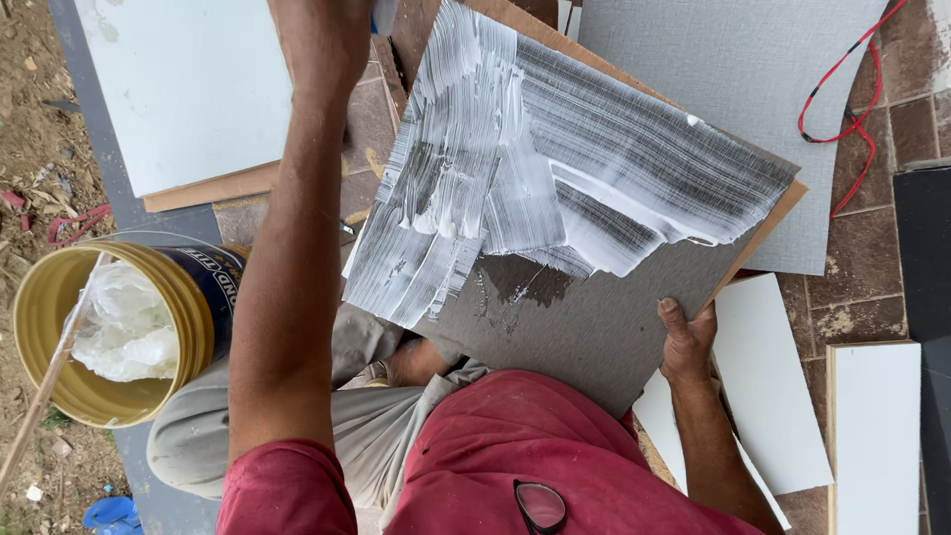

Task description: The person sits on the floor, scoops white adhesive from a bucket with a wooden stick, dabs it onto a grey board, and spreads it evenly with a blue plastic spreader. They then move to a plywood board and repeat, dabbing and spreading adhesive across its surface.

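A grey-faced board with a wooden edge rests tilted across my lap, and streaks of white paste cover most of its upper part. My right hand grips the board's lower right edge, thumb on top. My left hand reaches up past the board's top left corner. It is partly cut off by the frame and closed around a small pale tool whose shape I cannot make out.
A yellow bucket holding a plastic bag of white paste and a stick stands at the left. A white panel lies at top left, a grey one at top right with a red cable, and white panels on the tiled floor at the right.
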Available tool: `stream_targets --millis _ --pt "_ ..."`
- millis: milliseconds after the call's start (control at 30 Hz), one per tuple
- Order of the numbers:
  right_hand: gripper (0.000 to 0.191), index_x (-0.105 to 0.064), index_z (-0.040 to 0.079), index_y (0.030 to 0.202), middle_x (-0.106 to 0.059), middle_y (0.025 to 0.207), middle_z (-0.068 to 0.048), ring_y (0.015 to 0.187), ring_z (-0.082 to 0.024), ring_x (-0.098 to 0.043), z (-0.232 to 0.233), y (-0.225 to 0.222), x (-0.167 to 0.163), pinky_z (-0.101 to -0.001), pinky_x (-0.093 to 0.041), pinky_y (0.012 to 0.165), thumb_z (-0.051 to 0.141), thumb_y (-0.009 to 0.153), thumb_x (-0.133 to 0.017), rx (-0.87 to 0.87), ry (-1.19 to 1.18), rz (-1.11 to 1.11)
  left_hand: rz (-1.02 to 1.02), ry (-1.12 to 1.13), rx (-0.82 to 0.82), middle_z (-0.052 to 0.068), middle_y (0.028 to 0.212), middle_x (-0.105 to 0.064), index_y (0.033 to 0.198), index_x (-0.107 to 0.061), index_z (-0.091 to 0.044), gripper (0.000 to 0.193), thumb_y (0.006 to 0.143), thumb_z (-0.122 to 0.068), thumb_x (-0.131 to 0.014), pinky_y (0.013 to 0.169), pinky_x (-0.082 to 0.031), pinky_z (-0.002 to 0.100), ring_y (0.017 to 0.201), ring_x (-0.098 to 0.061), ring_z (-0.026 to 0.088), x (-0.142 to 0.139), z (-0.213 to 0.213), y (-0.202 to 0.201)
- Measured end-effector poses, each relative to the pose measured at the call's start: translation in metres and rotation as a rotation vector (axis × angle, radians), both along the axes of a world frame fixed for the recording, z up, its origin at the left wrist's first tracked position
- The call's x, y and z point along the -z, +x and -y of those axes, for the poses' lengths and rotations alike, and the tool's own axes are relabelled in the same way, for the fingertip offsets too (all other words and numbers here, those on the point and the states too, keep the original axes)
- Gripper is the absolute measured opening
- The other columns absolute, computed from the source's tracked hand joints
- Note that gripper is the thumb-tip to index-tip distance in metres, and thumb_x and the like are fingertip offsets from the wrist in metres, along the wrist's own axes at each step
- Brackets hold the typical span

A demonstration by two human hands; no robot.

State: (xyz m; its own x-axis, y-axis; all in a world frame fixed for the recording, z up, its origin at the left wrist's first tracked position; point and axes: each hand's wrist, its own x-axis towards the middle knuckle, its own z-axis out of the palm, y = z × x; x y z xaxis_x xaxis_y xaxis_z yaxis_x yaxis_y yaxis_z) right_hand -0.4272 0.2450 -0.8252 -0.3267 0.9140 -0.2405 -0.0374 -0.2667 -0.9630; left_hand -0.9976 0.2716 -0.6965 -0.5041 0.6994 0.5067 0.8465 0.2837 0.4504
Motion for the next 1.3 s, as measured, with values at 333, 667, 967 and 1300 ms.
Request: stream_targets --millis 333,667,967,1300 --pt "0.088 -0.035 -0.001 0.157 -0.054 0.111 -0.001 0.094 -0.009 -0.052 0.014 0.014 0.008 -0.0276 -0.050 0.090 0.039 0.093 -0.080 0.033 0.046 0.008 -0.291 -0.039 0.171 0.009 0.092 -0.071 0.110 -0.071 -0.006 0.014 0.096 -0.008 -0.070 0.065 -0.059 0.039 0.077 -0.071 0.024 0.023 0.029 0.119" --pt "0.085 -0.035 -0.003 0.154 -0.054 0.124 -0.009 0.112 -0.018 -0.053 0.022 0.014 -0.021 -0.0376 -0.050 0.101 0.031 0.092 -0.081 0.067 0.044 0.067 0.184 -0.149 0.573 0.013 0.092 -0.064 0.102 -0.065 -0.003 0.017 0.086 -0.007 -0.067 0.070 -0.059 0.043 0.089 -0.068 0.031 0.042 0.061 0.366" --pt "0.085 -0.037 -0.004 0.151 -0.054 0.132 -0.011 0.127 -0.020 -0.053 0.025 0.010 -0.024 -0.0392 -0.047 0.114 0.037 0.093 -0.082 0.075 0.146 0.043 0.081 0.137 0.258 0.013 0.094 -0.072 0.106 -0.071 -0.004 0.013 0.099 -0.014 -0.073 0.069 -0.056 0.042 0.079 -0.069 0.029 0.026 0.044 0.189" --pt "0.076 -0.036 -0.003 0.153 -0.049 0.142 -0.013 0.132 -0.019 -0.049 0.027 0.015 -0.029 -0.0402 -0.042 0.116 0.025 0.096 -0.078 0.033 0.240 0.075 0.095 -0.060 0.149 0.018 0.081 -0.069 0.088 -0.067 -0.002 0.008 0.094 -0.006 -0.070 0.062 -0.051 0.050 0.070 -0.067 0.040 0.048 0.002 0.138"
